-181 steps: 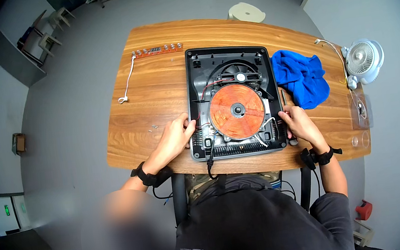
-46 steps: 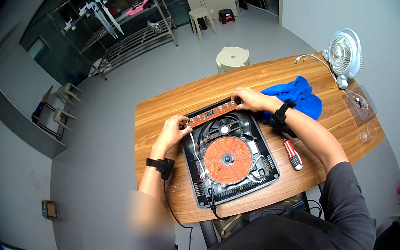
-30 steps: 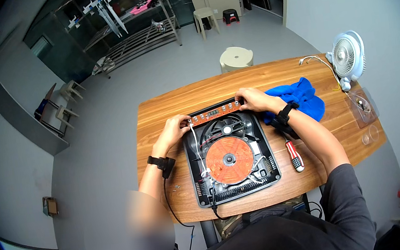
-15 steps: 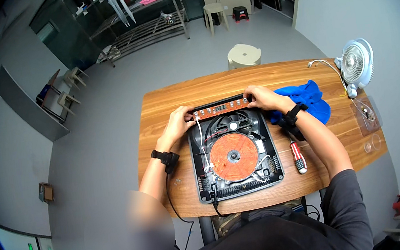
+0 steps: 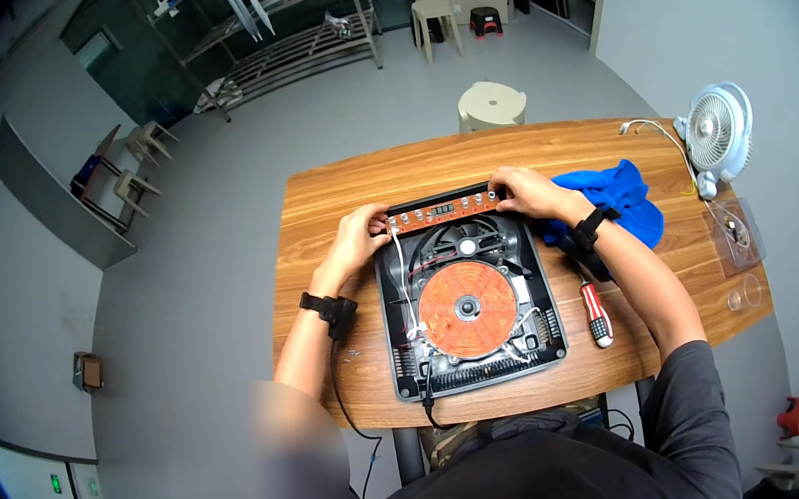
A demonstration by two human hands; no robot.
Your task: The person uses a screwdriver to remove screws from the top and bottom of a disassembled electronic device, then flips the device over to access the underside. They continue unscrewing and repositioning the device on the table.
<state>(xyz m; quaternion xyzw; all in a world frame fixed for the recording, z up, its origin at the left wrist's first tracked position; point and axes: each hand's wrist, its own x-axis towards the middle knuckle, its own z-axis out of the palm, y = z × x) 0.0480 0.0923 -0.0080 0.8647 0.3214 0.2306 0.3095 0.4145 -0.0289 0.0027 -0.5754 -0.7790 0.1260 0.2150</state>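
An open black appliance housing (image 5: 541, 281) lies on the wooden table, exposing an orange copper coil (image 5: 453, 331) and a black fan (image 5: 480, 245). Along the housing's far edge sits a narrow orange circuit board (image 5: 443, 210) with several buttons and a small display. My left hand (image 5: 363, 238) pinches the board's left end, where a white wire (image 5: 404, 279) runs down toward the coil. My right hand (image 5: 523, 191) grips the right end with bent fingers. Both wrists carry black strapped devices. A red-and-white screwdriver (image 5: 596, 314) lies right of the housing, below my right forearm.
A blue cloth (image 5: 625, 198) lies beside my right hand. At the table's right are a white fan (image 5: 715, 129), cables and a clear plastic plate (image 5: 732, 246). A cream stool (image 5: 491, 101) stands behind the table; a metal rack (image 5: 284, 58) is farther back.
The circuit board moved from the table's upper left onto the housing's far edge, between my hands, which moved up from the housing's sides. Over the last second they have barely shifted.
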